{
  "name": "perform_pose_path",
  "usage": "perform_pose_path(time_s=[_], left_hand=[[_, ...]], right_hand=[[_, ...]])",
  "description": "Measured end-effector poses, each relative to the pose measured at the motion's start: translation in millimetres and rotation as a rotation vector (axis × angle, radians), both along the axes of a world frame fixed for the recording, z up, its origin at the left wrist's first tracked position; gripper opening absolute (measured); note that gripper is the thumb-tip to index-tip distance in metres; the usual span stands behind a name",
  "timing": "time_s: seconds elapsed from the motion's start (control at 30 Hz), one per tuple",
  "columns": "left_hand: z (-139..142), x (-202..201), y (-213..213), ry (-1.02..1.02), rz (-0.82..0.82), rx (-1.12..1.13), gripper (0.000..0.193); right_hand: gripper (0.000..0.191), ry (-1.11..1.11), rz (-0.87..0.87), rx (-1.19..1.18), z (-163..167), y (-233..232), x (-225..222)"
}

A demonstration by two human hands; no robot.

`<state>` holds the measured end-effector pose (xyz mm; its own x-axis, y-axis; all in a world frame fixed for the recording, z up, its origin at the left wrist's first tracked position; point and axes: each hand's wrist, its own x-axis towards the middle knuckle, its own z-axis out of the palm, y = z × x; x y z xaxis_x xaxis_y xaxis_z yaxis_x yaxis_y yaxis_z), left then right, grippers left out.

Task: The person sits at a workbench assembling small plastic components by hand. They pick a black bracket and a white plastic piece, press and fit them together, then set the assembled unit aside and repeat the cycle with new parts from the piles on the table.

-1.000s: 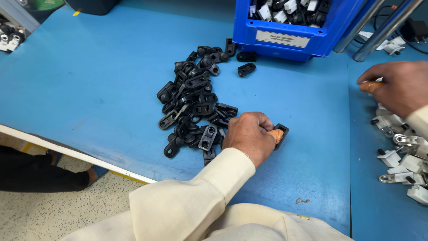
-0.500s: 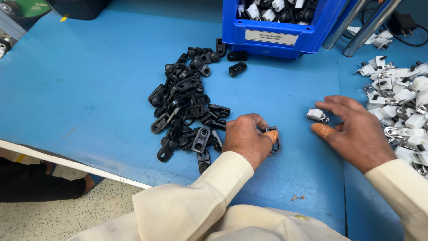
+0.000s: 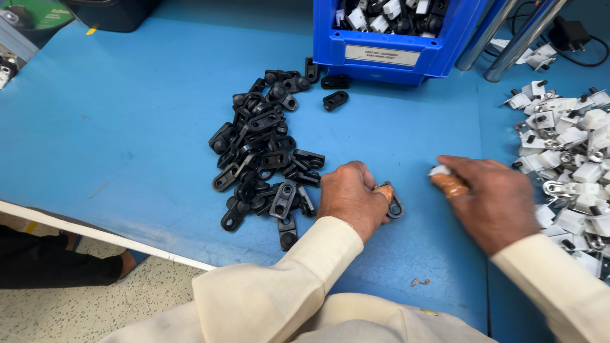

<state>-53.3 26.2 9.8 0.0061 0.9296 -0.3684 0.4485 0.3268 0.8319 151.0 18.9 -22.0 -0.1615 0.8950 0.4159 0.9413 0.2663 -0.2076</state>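
The left hand rests on the blue table with its fingers curled shut around a small black plastic clip, whose looped end pokes out past the fingertips on the side toward the other hand. The right hand lies just beside it, palm down, its fingertips pinched on a small white part that shows only as a sliver at the tips. The two hands are near each other but apart, with a strip of bare table between the clip and the white part.

On the outer side of the left fingers, touching the knuckles, spreads a loose pile of black clips of the same kind. Two stray clips lie beyond the fingers, close to a blue bin that holds mixed white and black pieces. On the outer side of the right fingers sits a heap of white parts with metal fittings, reaching to the wrist. Beyond it, two metal tubes rise at a slant beside the bin. Cream sleeves cover both forearms. A tiny scrap lies on the table near the sleeves.
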Motion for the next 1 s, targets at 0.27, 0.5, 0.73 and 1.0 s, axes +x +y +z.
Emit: perform_pose_path(time_s=[0.27,0.5,0.73,1.0], left_hand=[[-2,14,6,-0.121,0.084,-0.021,0.014],[-3,51,11,-0.126,-0.048,-0.054,0.013],[15,43,33,0.251,-0.416,-0.187,0.019],[17,36,44,0.179,-0.545,-0.201,0.015]], right_hand=[[0.039,0.782,-0.202,-0.350,9,-4,4],[0.030,0.840,-0.328,-0.362,2,-27,-7],[0.032,0.577,-0.262,-0.221,4,-31,-12],[0.029,0.413,-0.119,-0.024,-5,-33,-18]])
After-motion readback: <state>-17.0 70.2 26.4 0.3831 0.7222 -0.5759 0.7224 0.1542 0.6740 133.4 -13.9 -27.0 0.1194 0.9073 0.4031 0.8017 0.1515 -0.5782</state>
